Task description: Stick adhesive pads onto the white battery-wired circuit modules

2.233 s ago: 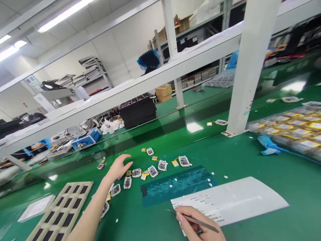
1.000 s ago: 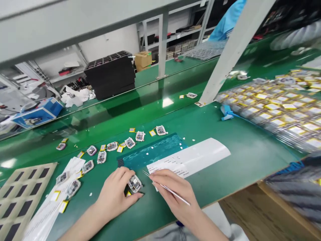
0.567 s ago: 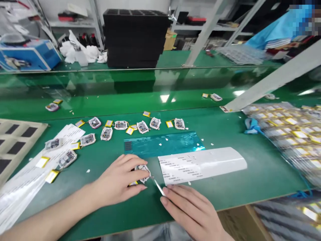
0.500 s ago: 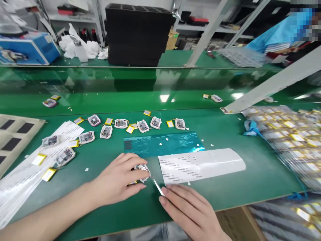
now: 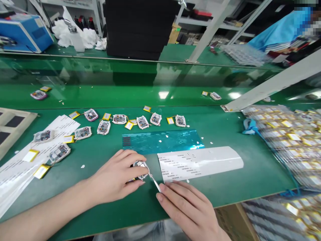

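Note:
My left hand (image 5: 122, 175) is closed around a small white-framed circuit unit (image 5: 142, 164) on the green bench. Between the thumb and fingers of my right hand (image 5: 188, 207) are thin metal tweezers (image 5: 156, 184), their tip at the unit's right edge. A white label sheet (image 5: 198, 162) lies to the right of the unit, and a teal film strip (image 5: 163, 141) lies behind it. Several similar units with yellow-edged batteries stand in a loose row behind, among them one white-framed unit (image 5: 180, 121) near the film.
White printed strips (image 5: 59, 125) lie at the left beside a pale tray (image 5: 18, 115). Bubble-wrapped batteries (image 5: 288, 134) fill the right side. A slanted white post (image 5: 271, 80) rises at the right, and black stacked trays (image 5: 140, 26) stand behind.
The view has shifted slightly, moving the units at the left further left. Both hands keep their grips, and the tweezers' tip remains at the unit's right edge.

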{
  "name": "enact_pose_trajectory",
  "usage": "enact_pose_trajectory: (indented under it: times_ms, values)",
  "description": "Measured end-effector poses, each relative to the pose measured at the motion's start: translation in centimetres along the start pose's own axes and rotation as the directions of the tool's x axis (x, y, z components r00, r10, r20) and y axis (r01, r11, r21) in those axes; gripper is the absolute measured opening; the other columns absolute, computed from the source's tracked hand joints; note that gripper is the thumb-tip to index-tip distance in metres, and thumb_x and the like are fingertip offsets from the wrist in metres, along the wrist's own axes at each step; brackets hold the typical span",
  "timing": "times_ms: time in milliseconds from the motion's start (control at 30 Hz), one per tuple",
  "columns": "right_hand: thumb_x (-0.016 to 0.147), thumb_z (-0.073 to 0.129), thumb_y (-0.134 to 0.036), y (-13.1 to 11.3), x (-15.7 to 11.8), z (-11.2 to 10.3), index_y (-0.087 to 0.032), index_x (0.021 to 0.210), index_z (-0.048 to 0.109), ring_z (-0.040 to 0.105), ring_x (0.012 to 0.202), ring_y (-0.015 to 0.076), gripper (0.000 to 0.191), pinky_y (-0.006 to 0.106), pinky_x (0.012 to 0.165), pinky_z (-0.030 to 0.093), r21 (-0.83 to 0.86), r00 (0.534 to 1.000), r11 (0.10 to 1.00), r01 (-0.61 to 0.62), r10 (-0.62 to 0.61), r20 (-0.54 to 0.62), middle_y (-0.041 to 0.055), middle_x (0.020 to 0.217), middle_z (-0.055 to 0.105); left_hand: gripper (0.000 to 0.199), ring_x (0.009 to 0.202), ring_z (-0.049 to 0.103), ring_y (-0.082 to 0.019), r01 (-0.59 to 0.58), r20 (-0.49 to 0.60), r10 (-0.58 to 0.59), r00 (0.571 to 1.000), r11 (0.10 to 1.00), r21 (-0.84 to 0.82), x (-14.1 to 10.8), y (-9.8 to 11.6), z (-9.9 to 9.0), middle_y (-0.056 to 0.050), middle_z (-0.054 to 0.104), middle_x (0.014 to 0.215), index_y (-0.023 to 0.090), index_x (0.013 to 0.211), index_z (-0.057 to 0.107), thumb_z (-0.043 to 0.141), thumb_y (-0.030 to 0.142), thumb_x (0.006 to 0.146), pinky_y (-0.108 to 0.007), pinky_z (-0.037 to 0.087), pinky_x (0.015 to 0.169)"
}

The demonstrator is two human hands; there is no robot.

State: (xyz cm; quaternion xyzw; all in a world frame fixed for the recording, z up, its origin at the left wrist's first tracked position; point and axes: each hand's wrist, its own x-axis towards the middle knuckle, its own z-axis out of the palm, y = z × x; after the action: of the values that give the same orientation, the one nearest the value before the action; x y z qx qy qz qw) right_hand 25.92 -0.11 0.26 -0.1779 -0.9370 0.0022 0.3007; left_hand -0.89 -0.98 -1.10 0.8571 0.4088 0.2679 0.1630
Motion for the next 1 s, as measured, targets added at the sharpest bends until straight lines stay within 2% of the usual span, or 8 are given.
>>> enact_pose_trajectory:
  times_ms: [200,300,467,633,733,800,900,1000]
  values:
    - [0.102,0.052,-0.008,0.0,0.5,0.5,-0.018,0.11,0.076,0.079,0.089,0.0187,0.027,0.031,0.084,0.066,0.028,0.997,0.998,-0.048,0.049,-0.058,0.005,0.099,0.083,0.02,0.114,0.062,-0.023,-0.002,-0.01,0.002,1.0,1.0,-0.013,0.2,0.1,-0.1,-0.006,0.07,0.123,0.022,0.12,0.062,0.064,0.026,0.1,-0.036,0.046,0.094]
    - [0.098,0.061,-0.007,0.0,0.6,1.1,-0.021,0.117,0.076,0.079,0.091,0.0201,0.028,0.032,0.077,0.068,0.161,0.98,0.973,-0.164,0.18,-0.09,0.0057,0.102,0.083,0.025,0.109,0.065,-0.022,-0.024,-0.026,0.023,0.999,0.999,-0.031,0.3,0.0,-0.1,-0.007,0.073,0.119,0.019,0.122,0.06,0.066,0.031,0.1,-0.034,0.05,0.094]
    - [0.095,0.062,-0.004,-0.2,1.0,1.8,-0.024,0.123,0.073,0.079,0.093,0.0209,0.036,0.034,0.083,0.067,0.393,0.946,0.881,-0.264,0.316,-0.072,0.0068,0.106,0.082,0.023,0.103,0.068,-0.022,-0.026,-0.057,0.027,0.998,1.0,0.01,0.3,-0.1,-0.1,-0.008,0.075,0.113,0.019,0.114,0.063,0.068,0.035,0.099,-0.035,0.055,0.09]
    - [0.091,0.065,-0.002,-0.1,1.8,1.7,-0.027,0.109,0.079,0.079,0.08,0.0184,0.033,0.029,0.074,0.067,0.555,0.861,0.739,-0.382,0.503,-0.077,0.0036,0.094,0.083,0.023,0.098,0.069,-0.022,-0.027,-0.065,0.03,0.997,0.999,0.04,0.4,0.1,-0.2,-0.009,0.076,0.11,0.018,0.111,0.064,0.07,0.035,0.097,-0.035,0.057,0.086]
    - [0.091,0.068,-0.007,-0.1,2.1,1.6,-0.027,0.099,0.082,0.078,0.073,0.0186,0.026,0.027,0.067,0.066,0.581,0.787,0.656,-0.482,0.615,-0.041,0.0028,0.086,0.082,0.017,0.099,0.069,-0.021,-0.026,-0.056,0.027,0.998,1.0,0.015,0.5,0.2,-0.4,-0.008,0.076,0.11,0.018,0.11,0.066,0.068,0.028,0.096,-0.034,0.057,0.087]
    - [0.091,0.068,-0.01,-0.1,2.1,1.6,-0.027,0.097,0.083,0.078,0.072,0.0196,0.024,0.027,0.065,0.066,0.585,0.764,0.625,-0.516,0.645,-0.015,0.0037,0.085,0.082,0.016,0.099,0.069,-0.021,-0.024,-0.043,0.024,0.999,1.0,0.005,0.6,0.2,-0.5,-0.008,0.076,0.11,0.019,0.11,0.067,0.066,0.024,0.095,-0.034,0.057,0.087]
    - [0.092,0.067,-0.01,-0.1,2.1,1.6,-0.026,0.098,0.083,0.079,0.075,0.0199,0.024,0.028,0.067,0.067,0.591,0.779,0.631,-0.503,0.627,-0.006,0.0046,0.087,0.083,0.015,0.099,0.069,-0.02,-0.036,-0.02,0.036,0.999,0.999,-0.001,0.6,0.1,-0.6,-0.007,0.075,0.11,0.019,0.11,0.068,0.067,0.024,0.096,-0.033,0.056,0.087]
    - [0.094,0.065,-0.007,-0.1,1.9,1.7,-0.025,0.104,0.081,0.079,0.079,0.0192,0.027,0.029,0.073,0.067,0.573,0.836,0.701,-0.425,0.546,-0.049,0.0049,0.093,0.083,0.014,0.099,0.069,-0.02,-0.04,-0.018,0.039,0.999,0.999,-0.01,0.5,-0.1,-0.6,-0.007,0.075,0.11,0.019,0.11,0.067,0.066,0.027,0.099,-0.033,0.055,0.087]
